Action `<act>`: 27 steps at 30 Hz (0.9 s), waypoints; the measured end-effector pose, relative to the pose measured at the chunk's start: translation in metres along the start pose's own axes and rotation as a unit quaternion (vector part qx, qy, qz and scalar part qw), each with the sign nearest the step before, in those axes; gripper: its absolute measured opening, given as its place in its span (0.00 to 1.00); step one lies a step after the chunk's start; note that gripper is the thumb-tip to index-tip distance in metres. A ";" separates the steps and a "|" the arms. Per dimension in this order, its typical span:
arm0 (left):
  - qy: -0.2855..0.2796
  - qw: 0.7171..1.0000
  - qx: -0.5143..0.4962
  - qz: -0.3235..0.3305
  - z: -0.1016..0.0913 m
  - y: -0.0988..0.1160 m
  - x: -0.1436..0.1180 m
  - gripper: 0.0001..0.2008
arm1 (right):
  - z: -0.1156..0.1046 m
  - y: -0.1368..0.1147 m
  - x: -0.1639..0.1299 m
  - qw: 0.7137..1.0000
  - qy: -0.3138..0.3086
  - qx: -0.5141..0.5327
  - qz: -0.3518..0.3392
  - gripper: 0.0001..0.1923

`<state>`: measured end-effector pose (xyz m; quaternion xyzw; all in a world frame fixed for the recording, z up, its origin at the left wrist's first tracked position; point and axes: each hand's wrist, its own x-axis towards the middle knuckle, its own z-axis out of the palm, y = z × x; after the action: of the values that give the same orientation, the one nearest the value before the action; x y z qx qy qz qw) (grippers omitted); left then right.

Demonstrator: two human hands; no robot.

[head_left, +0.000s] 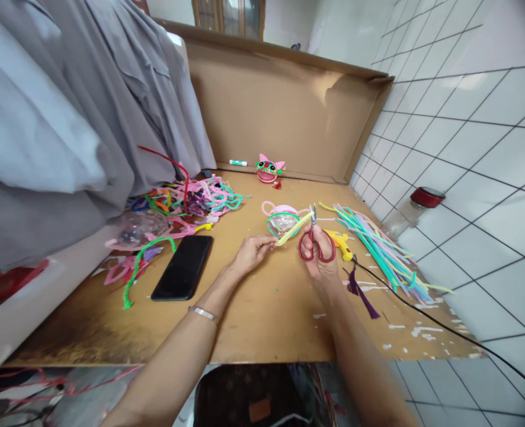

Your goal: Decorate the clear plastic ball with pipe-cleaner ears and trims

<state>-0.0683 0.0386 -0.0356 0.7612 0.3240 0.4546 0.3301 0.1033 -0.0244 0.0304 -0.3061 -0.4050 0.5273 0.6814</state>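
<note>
Scissors in right grip touch yellow stem.

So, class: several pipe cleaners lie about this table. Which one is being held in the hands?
The yellow pipe cleaner: the left hand pinches its end while the scissors in the right hand meet it. The others lie loose.

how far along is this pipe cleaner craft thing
Done: one finished pink figure stands by the cardboard back wall. In hand: the left hand holds a yellow pipe cleaner while the right hand works red scissors at it, beside a half-wrapped clear ball. Left: that ball looks unfinished, and loose pipe cleaners lie unused on the right.
</note>
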 end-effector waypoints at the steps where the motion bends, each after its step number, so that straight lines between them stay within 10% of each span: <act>1: 0.004 1.000 0.001 -0.005 -0.001 -0.002 0.000 0.12 | 0.001 0.000 -0.001 1.000 0.003 -0.001 -0.001 0.17; 11: 0.129 0.972 -0.148 -0.133 -0.005 -0.008 0.009 0.14 | -0.005 0.007 -0.004 0.948 0.072 -0.246 -0.188 0.13; 14: 0.181 0.947 -0.217 -0.152 -0.008 -0.008 0.013 0.18 | -0.014 0.004 -0.021 0.852 0.021 -0.469 -0.231 0.19; 19: 0.184 0.918 -0.315 -0.158 -0.008 -0.003 0.017 0.25 | -0.034 0.002 -0.052 0.645 -0.128 -0.747 -0.096 0.20; 27: 0.116 0.896 -0.402 -0.150 -0.006 0.012 0.014 0.28 | -0.051 -0.017 -0.070 0.650 -0.243 -0.720 0.013 0.17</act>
<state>-0.0662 0.0446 -0.0168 0.4477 0.2603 0.5765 0.6320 0.1472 -0.0963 0.0036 -0.5672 -0.8041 0.1342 0.1170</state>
